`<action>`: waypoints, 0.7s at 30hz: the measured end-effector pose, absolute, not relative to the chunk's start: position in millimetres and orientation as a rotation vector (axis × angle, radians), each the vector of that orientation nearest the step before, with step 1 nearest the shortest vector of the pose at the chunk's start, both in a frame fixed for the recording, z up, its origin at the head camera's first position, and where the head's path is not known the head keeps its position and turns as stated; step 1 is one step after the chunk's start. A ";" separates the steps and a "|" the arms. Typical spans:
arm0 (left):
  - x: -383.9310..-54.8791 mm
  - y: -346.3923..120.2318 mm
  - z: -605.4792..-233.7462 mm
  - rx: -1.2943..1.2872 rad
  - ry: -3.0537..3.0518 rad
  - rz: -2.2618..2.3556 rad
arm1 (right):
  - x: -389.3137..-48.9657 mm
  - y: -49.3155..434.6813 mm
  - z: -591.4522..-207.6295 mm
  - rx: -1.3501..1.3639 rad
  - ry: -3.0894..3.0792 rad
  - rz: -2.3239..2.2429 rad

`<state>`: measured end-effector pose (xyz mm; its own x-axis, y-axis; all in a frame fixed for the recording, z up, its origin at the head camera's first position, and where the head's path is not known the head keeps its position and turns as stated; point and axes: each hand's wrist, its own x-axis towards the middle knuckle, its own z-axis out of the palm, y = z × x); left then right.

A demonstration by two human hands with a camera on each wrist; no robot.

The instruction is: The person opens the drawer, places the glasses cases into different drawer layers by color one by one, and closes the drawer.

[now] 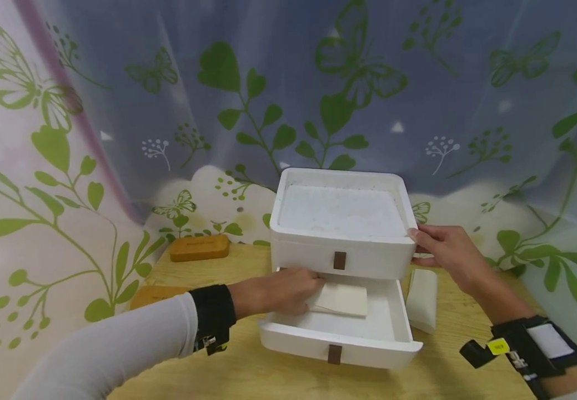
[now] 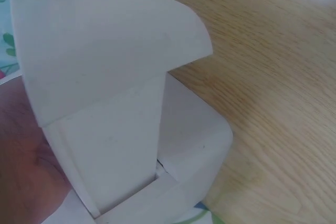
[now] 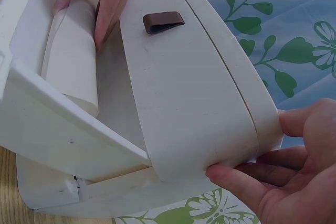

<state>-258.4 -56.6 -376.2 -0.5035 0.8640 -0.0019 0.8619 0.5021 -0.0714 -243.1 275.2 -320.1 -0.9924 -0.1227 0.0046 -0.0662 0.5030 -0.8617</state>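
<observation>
A white two-drawer desk organizer [image 1: 298,250] stands on the table with its lower drawer [image 1: 368,355] pulled out. My left hand [image 1: 288,291] reaches into that drawer and grips a cream folded, flat piece [image 1: 348,303]. In the right wrist view the thumb lies on one side of the cream piece [image 3: 73,56] and the fingers on the other. At the organizer's right front corner, my right hand [image 1: 448,253] holds the upper part, thumb at the top rim and fingers against the side. The upper drawer, with a brown pull tab [image 1: 340,260], is closed.
Right of the organizer lies a cream oblong case [image 1: 422,300]. Two orange-brown cases, one at the back [image 1: 199,248] and one nearer [image 1: 155,294], lie to the left. A shallow tray [image 1: 338,208] tops the organizer. A leaf-and-butterfly printed curtain [image 1: 278,83] hangs behind the wooden table [image 1: 208,366].
</observation>
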 end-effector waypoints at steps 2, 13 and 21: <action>-259.7 -56.1 -378.4 -1.537 -2.689 0.112 | -242.9 275.3 -320.0 -0.173 2.676 -1.527; -259.3 -54.4 -381.1 -1.483 -2.691 0.208 | -242.4 275.8 -318.7 -0.174 2.677 -1.521; -257.4 -56.2 -382.2 -1.448 -2.725 0.203 | -242.3 274.4 -318.7 -0.159 2.667 -1.518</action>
